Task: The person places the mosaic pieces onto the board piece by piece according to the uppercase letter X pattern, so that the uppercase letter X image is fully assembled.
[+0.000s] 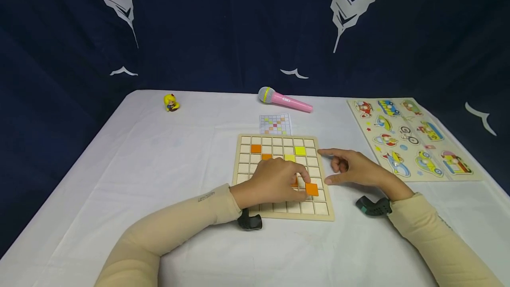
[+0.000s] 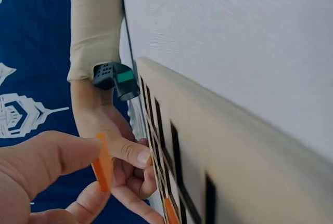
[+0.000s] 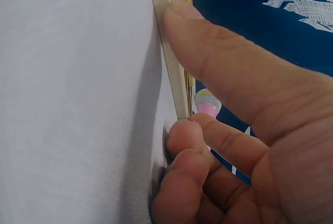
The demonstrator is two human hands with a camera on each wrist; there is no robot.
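Note:
Between thumb and fingertip my left hand (image 1: pixel 279 183) pinches a square orange tile (image 1: pixel 312 189), held over the right part of a wooden grid board (image 1: pixel 239 178). In the left wrist view the orange tile (image 2: pixel 104 169) stands edge-on between the fingertips, apart from the board's face. More orange tiles (image 1: pixel 256 149) and yellow tiles (image 1: pixel 300 150) sit in the board's squares; my left hand covers part of the middle. My right hand (image 1: pixel 358 169) is at the board's right edge, its straight index finger and thumb touching the rim, the other fingers folded in.
Behind the board lies a small printed pattern card (image 1: pixel 275 124), with a pink microphone (image 1: pixel 288 100) beyond it. A yellow-haired figurine (image 1: pixel 171 102) stands at the back left. On the right is a vehicle picture puzzle board (image 1: pixel 410 138). A white cloth (image 1: pixel 187 145) covers the table.

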